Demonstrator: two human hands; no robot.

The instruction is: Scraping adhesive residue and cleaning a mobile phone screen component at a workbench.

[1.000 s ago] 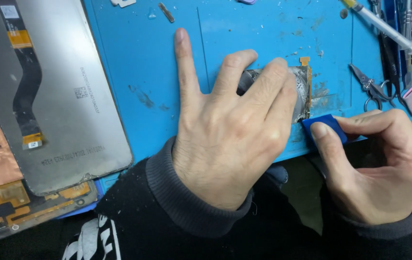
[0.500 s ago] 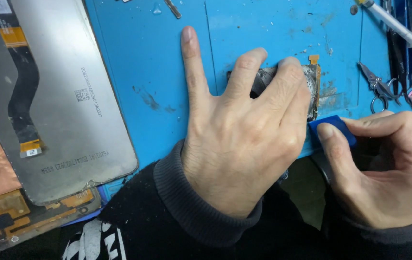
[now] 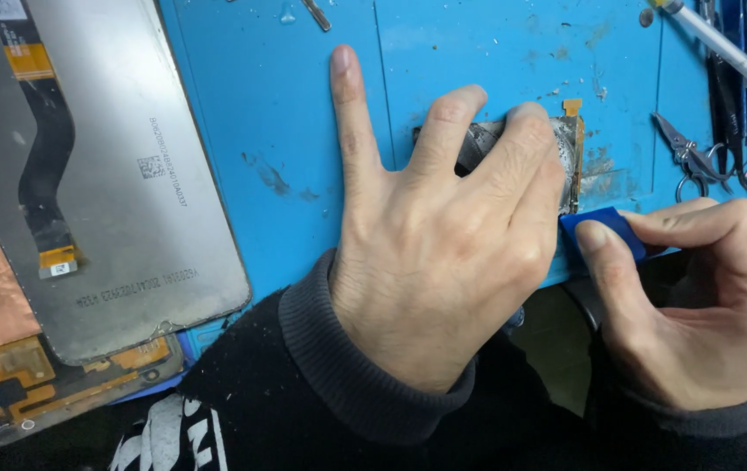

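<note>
A stained blue rubber mat [image 3: 303,157] covers the bench, carrying a grey rectangular display panel [image 3: 120,174], a small worn metal part [image 3: 487,139], little steel scissors [image 3: 692,161] and a white syringe [image 3: 722,48].
</note>
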